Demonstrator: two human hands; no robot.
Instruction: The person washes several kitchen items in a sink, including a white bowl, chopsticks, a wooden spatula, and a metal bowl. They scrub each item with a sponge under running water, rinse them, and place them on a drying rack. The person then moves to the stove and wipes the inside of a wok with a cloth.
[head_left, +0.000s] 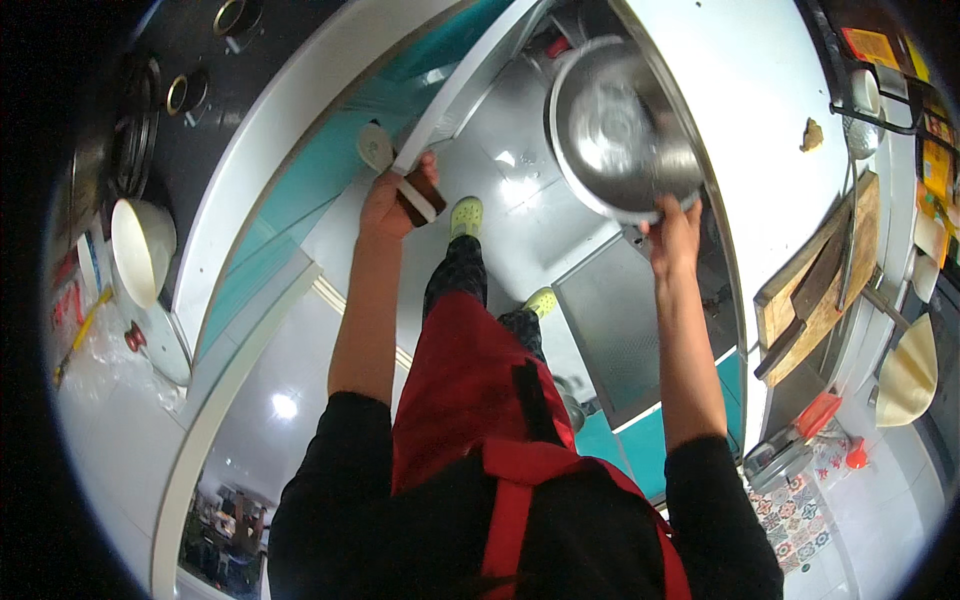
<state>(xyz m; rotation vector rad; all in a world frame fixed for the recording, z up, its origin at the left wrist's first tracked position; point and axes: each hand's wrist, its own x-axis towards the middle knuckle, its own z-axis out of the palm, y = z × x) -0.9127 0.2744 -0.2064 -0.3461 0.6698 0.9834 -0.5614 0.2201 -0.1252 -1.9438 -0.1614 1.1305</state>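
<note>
My right hand (675, 232) grips the near rim of a large stainless steel basin (619, 127). The basin is partly under the edge of the white countertop (724, 97), and its inside is blurred. With bent fingers, my left hand (384, 206) holds a small brown block with a white band (421, 198). That hand is at the near end of an open white door panel (457, 90); whether it also grips the panel is unclear. Just beyond the hand is a pale oval object (375, 146) with a dark tip.
A wooden cutting board (825, 292) with a cleaver (814, 289) lies on the right counter, near a ginger piece (812, 136). On the left are a cream bowl (142, 251) and a glass lid (161, 345). A grey textured panel (615, 322) stands low at right.
</note>
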